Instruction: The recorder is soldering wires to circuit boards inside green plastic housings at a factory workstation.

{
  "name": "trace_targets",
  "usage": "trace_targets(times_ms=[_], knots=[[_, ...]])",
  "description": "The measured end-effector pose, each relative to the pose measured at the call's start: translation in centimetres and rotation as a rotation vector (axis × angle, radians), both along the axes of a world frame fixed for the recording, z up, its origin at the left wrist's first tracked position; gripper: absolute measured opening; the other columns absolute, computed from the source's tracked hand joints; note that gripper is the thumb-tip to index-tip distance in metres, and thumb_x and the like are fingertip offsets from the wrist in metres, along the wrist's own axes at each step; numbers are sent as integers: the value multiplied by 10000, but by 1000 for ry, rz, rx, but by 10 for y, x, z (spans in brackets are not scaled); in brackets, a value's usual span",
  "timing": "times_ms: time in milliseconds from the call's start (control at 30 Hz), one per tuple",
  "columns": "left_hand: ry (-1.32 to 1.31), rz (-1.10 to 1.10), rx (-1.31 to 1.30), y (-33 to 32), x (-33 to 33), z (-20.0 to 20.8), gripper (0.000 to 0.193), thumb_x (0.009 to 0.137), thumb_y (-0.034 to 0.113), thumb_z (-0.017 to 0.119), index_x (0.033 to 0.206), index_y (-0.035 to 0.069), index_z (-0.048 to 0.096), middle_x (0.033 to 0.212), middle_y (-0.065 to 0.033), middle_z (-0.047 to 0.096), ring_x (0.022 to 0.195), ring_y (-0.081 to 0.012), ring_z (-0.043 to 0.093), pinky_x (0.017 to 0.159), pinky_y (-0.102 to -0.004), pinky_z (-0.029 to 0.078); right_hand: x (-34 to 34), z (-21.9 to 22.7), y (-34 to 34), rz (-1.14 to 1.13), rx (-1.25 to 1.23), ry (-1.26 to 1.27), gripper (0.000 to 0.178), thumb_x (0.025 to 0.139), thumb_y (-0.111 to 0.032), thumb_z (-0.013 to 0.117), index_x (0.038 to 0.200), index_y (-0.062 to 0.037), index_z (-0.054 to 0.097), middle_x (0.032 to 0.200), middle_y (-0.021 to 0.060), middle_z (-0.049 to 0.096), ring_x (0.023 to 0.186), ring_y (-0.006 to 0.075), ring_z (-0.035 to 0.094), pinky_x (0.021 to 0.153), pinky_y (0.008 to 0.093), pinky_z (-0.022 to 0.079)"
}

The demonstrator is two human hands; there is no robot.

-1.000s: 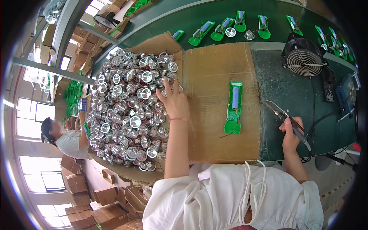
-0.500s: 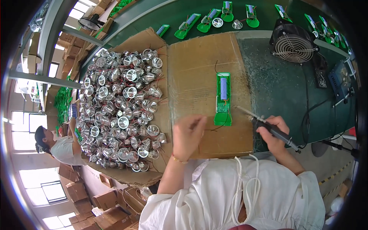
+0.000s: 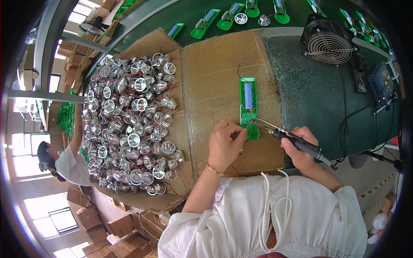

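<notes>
A green lamp housing [image 3: 257,92] lies lengthwise on the cardboard, with a blue cylindrical battery [image 3: 248,96] and a small circuit board [image 3: 247,118] in it. My left hand [image 3: 227,144] is closed in a pinch at the housing's lower end, on a thin dark wire beside the board. Part of a small shiny piece and a red wire show under that hand; what they belong to is hidden. My right hand [image 3: 301,148] grips a black soldering iron [image 3: 299,144] with a thin metal feed tube along it. Its tip is at the board's right edge.
Many silver reflectors [image 3: 133,140] with wires are heaped on cardboard at the left. A fan [image 3: 329,48] and a blue soldering station [image 3: 380,84] stand at the right. More green housings [image 3: 205,24] line the far side. A co-worker [image 3: 69,163] is at the far left.
My left hand has moved right and up to the housing's lower end. The soldering iron has come left, bringing its tip to the board. The whole view has shifted slightly.
</notes>
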State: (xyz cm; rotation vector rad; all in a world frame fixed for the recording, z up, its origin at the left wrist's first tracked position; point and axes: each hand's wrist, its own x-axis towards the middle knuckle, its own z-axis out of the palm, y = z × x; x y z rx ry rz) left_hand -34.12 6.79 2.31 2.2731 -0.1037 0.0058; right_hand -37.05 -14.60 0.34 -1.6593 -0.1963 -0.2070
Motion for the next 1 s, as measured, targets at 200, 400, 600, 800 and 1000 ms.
trace_targets(times_ms=[200, 400, 600, 800, 1000], knots=[[21, -2, -13, 1, 3, -1, 100, 718, 123, 644, 690, 28, 638, 726, -98, 559, 655, -240, 549, 585, -329, 435, -2, -2, 2, -64, 36, 72, 176, 744, -75, 671, 749, -12, 507, 603, 28, 560, 532, 57, 515, 486, 204, 407], [106, 36, -33, 0, 4, 1, 106, 707, 127, 649, 680, 25, 638, 717, -103, 559, 637, -240, 548, 579, -329, 437, -5, 6, 1, -88, 141, 131, 170, 788, -70, 616, 794, -10, 456, 701, 79, 538, 568, 109, 551, 538, 237, 466], [68, 21, -21, 2, 6, 0, 116, 707, 132, 653, 672, 22, 639, 692, -103, 550, 612, -234, 545, 558, -318, 432, -6, 4, -1, -96, 134, 128, 164, 800, -69, 597, 811, -8, 445, 703, 79, 534, 571, 114, 548, 532, 236, 456], [40, 157, -196, 7, 7, 8, 103, 749, 116, 649, 732, 15, 638, 726, -112, 569, 659, -216, 559, 601, -301, 443, -7, 5, -1, -99, 161, 143, 165, 799, -70, 596, 815, -5, 446, 711, 78, 536, 571, 114, 549, 533, 236, 456], [-296, -73, 67, 12, 5, 21, 168, 654, 112, 713, 788, 64, 623, 770, -68, 560, 725, -237, 538, 669, -338, 421, -6, 2, -3, -116, 188, 158, 164, 782, -50, 623, 817, 1, 471, 696, 78, 580, 604, 99, 569, 554, 226, 464]])
